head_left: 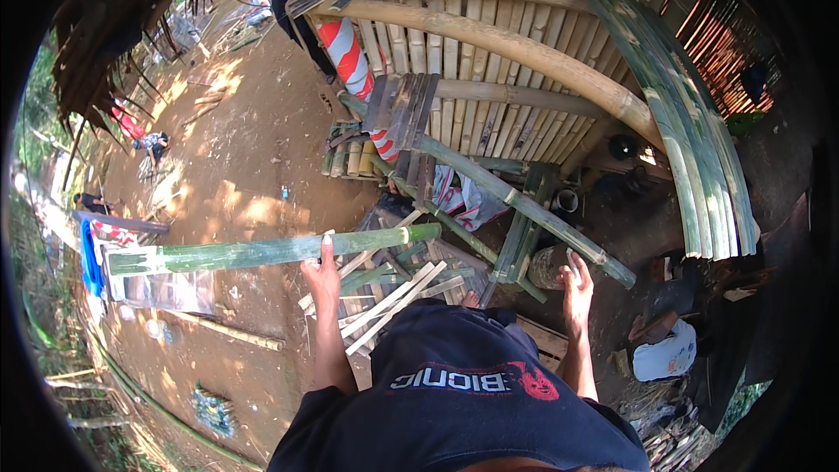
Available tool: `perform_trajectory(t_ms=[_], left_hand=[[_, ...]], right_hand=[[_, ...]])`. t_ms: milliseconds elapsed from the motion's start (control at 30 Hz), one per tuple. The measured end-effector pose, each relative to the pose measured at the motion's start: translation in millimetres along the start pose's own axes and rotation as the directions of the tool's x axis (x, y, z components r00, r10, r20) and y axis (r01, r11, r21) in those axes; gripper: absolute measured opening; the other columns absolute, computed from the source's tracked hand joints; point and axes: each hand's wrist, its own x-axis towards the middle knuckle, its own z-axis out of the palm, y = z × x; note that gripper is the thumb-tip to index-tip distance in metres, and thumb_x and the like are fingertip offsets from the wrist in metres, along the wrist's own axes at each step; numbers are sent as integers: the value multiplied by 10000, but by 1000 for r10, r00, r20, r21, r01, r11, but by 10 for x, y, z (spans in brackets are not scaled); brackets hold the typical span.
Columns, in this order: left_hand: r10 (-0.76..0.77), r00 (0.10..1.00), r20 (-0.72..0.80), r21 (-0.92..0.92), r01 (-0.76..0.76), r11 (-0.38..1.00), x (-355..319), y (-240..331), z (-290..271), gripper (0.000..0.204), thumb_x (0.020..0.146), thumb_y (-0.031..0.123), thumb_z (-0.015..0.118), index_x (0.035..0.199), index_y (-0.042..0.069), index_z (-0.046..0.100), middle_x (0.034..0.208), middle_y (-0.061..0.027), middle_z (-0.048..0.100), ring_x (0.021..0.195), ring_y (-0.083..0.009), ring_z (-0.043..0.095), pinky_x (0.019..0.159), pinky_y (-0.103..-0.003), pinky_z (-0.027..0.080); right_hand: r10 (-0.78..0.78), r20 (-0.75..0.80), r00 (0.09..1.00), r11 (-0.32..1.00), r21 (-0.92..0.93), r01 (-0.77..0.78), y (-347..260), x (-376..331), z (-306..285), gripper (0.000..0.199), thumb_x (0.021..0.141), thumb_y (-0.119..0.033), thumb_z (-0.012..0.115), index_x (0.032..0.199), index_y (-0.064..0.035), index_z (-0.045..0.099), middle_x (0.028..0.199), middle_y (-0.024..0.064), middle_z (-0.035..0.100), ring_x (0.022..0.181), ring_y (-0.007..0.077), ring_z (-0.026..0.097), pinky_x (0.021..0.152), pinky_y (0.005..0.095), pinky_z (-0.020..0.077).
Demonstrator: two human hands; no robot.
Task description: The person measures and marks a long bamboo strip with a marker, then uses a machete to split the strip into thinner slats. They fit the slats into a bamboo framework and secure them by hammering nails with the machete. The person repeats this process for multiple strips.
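A long green split-bamboo slat [236, 253] reaches out to the left, roughly level. My left hand [322, 280] grips it right of its middle, one finger lying across its face. My right hand [575, 287] is raised with fingers apart and nothing in it. Just left of that hand is the round end of a log [549, 267]. Above it, a green bamboo pole [533, 210] slants down to the right. Pale split strips [398, 306] lie crossed in front of me, between my arms.
A bamboo-slat wall [498, 52] with thick curved poles [516, 44] rises ahead. Several long green slats [690, 131] lean at the right. A white-and-red sack [463, 197] lies under the frame. A person in a white shirt [664, 351] is at the right; others are far left on the dirt ground [262, 140].
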Motion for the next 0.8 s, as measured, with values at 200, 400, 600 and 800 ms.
perform_trajectory(t_ms=[200,400,600,800], left_hand=[[-143,978,-152,-16,142,990,-203,-493,-587,313,966,273,648,958,-39,654,877,-69,647,793,-130,553,728,-303,452],[-195,957,-215,1,200,980,-435,-629,-985,342,975,291,640,914,-45,623,830,-68,627,764,-131,549,711,-320,461],[-238,940,-244,79,263,961,-350,-1203,-1211,433,978,372,616,884,-51,630,725,-41,593,627,-118,482,568,-313,391],[-265,959,-98,149,278,949,-372,-870,-1014,440,981,315,622,972,-125,642,878,-138,686,790,-172,610,753,-350,496]], right_hand=[[125,244,962,987,64,-144,-525,83,525,508,974,-231,566,1442,-61,464,1093,48,653,866,118,615,784,278,506],[200,340,919,945,182,-273,-406,-71,946,477,1007,-290,494,1415,-45,488,1044,68,641,843,145,628,751,287,529],[241,356,903,959,56,-278,-204,-397,1080,402,1000,-211,459,1366,-69,544,1061,88,660,813,157,643,744,295,535],[211,323,923,971,37,-235,-162,-618,986,332,990,-92,495,1314,-90,570,1008,45,636,787,102,603,723,256,514]])
